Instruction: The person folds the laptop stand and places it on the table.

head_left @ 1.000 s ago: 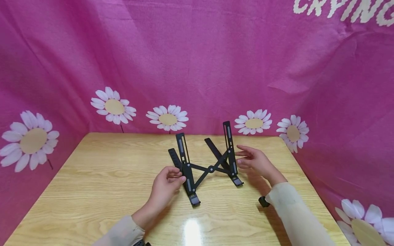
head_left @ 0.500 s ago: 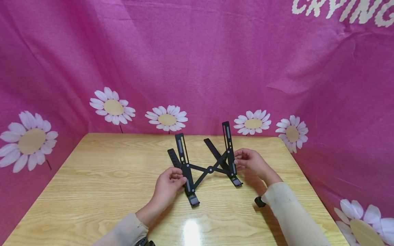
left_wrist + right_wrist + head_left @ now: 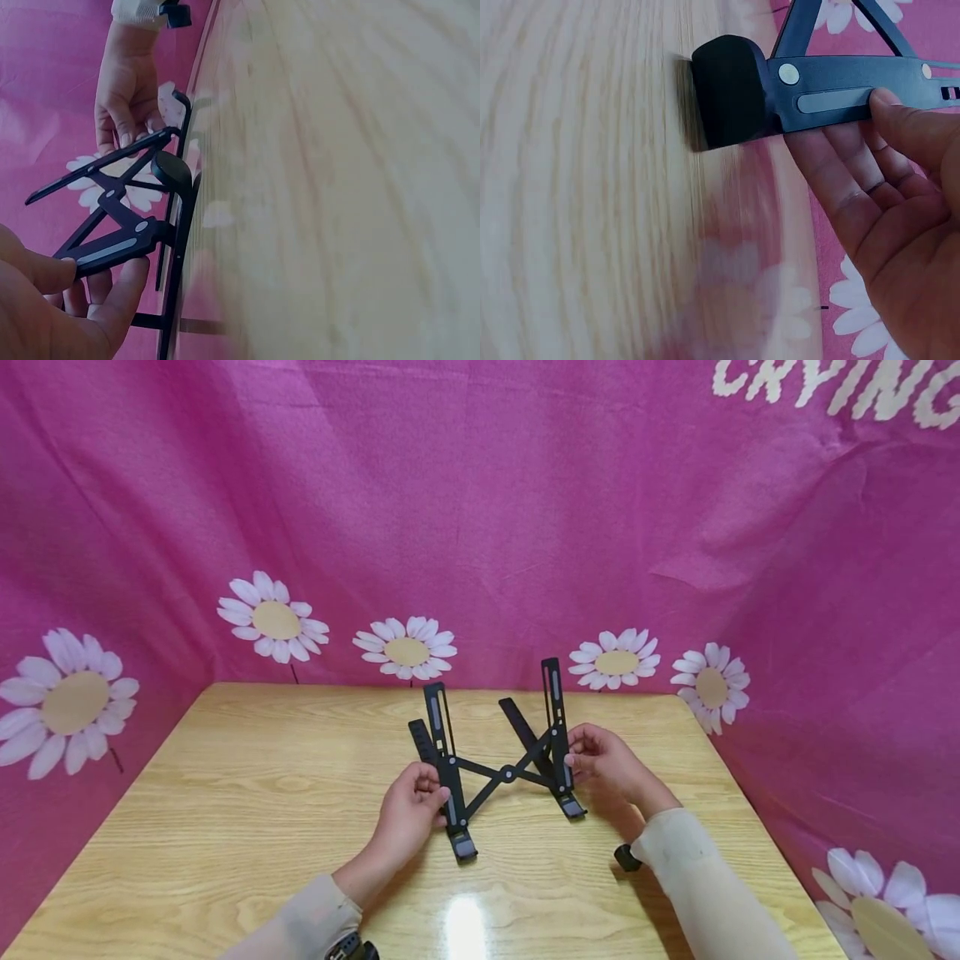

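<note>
Pinches, in a thumb-and-finger grip of bare left hand [image 3: 403, 808] and bare right hand [image 3: 611, 767], the slim side rails [image 3: 559, 753] of a black X-braced folding stand [image 3: 508, 774], unfolded near the middle of a pale wood-grain bench [image 3: 255, 793], seemingly to steady both sides evenly.

The person wears a plain, cream-coloured cloth top [image 3: 708, 889] with long sleeves. Beside the top's right cuff [image 3: 663, 839] sits a small, black, blocky unit [image 3: 627, 858]; beside its left cuff [image 3: 337, 906], a black unit of uneven outline [image 3: 349, 947], partly out of view. Beyond the top's cuffs, the left hand [image 3: 408, 810] and right hand [image 3: 611, 767] are bare.
</note>
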A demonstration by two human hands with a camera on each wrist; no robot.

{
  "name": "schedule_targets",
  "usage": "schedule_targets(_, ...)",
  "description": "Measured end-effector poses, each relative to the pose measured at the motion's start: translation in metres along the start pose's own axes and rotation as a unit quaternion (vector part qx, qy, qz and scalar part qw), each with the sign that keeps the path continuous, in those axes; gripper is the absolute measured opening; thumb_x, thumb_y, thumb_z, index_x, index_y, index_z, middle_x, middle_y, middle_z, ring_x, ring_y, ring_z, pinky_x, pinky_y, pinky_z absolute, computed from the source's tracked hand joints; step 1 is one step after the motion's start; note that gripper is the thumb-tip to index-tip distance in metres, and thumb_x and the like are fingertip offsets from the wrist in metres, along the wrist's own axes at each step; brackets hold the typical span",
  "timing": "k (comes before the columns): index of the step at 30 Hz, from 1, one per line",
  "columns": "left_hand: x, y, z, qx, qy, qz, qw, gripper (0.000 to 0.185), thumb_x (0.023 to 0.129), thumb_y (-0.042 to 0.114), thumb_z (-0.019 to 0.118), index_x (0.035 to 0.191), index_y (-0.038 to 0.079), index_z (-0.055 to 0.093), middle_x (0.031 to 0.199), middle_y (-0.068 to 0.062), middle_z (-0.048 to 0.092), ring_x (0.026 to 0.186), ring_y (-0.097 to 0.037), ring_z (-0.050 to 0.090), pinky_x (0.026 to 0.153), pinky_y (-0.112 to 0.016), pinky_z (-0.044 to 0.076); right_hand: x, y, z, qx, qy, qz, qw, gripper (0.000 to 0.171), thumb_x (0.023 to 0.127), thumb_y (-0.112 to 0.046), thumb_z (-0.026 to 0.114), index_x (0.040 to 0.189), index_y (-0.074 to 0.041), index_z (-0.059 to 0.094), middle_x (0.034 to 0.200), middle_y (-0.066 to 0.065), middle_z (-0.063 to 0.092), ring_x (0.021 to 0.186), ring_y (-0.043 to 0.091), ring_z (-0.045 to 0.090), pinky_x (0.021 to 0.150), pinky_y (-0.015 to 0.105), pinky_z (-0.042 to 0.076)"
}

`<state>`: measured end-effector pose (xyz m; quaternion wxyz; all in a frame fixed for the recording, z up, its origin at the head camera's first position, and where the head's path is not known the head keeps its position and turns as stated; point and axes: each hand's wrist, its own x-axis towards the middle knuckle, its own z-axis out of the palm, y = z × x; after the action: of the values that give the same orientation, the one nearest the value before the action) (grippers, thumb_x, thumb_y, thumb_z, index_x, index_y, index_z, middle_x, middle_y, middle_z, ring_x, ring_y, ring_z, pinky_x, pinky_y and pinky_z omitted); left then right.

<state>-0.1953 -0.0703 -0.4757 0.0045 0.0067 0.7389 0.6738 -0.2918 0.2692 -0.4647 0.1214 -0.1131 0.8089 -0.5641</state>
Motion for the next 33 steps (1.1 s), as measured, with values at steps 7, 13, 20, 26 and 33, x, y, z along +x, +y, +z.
schedule_targets(7,0.005,-0.001,-0.009,0.028,0.020,0.009,0.9994,0.016,0.099,-0.005,0.061,0.113,0.001,0.056,0.105,-0.016,0.059,0.083,-0.022,0.064,0.072,-0.044,0.063,-0.004,-0.006,0.012,-0.014,0.010,0.006,1.000,0.016,0.099,0.006,0.059,0.114,0.004,0.055,0.099,0.020,0.060,0.084,0.026,0.067,0.081,0.051,0.062)
schedule_targets(13,0.010,-0.002,-0.018,0.035,0.023,0.005,0.9991,0.018,0.099,-0.006,0.060,0.115,0.000,0.057,0.107,-0.016,0.059,0.083,-0.022,0.065,0.070,-0.038,0.063,-0.012,-0.013,0.024,-0.039,0.029,0.025,0.999,0.015,0.100,0.004,0.060,0.113,0.000,0.055,0.100,0.017,0.058,0.088,0.027,0.063,0.082,0.047,0.062)
schedule_targets(20,0.016,0.001,-0.028,0.039,0.019,-0.002,0.9991,0.016,0.098,-0.006,0.061,0.113,0.000,0.060,0.100,-0.014,0.061,0.081,-0.022,0.063,0.069,-0.038,0.063,-0.018,-0.018,0.036,-0.027,0.052,0.035,0.998,0.017,0.097,0.004,0.064,0.112,0.000,0.055,0.096,0.016,0.057,0.084,0.028,0.065,0.077,0.047,0.063)
schedule_targets(26,0.021,0.002,-0.038,0.028,0.002,-0.006,0.9996,0.015,0.098,-0.005,0.062,0.112,0.000,0.061,0.099,-0.014,0.061,0.081,-0.022,0.064,0.069,-0.038,0.063,-0.021,-0.019,0.043,0.009,0.053,0.034,0.998,0.017,0.097,0.005,0.064,0.110,0.002,0.055,0.094,0.014,0.058,0.083,0.028,0.065,0.075,0.051,0.063)
schedule_targets(33,0.027,0.001,-0.052,0.029,-0.009,-0.011,0.9995,0.016,0.100,-0.002,0.062,0.116,0.001,0.063,0.100,-0.014,0.062,0.084,-0.022,0.066,0.072,-0.038,0.063,-0.023,-0.016,0.051,0.066,0.041,0.042,0.996,0.020,0.095,0.007,0.065,0.111,0.004,0.053,0.091,0.010,0.059,0.077,0.024,0.067,0.075,0.052,0.063)
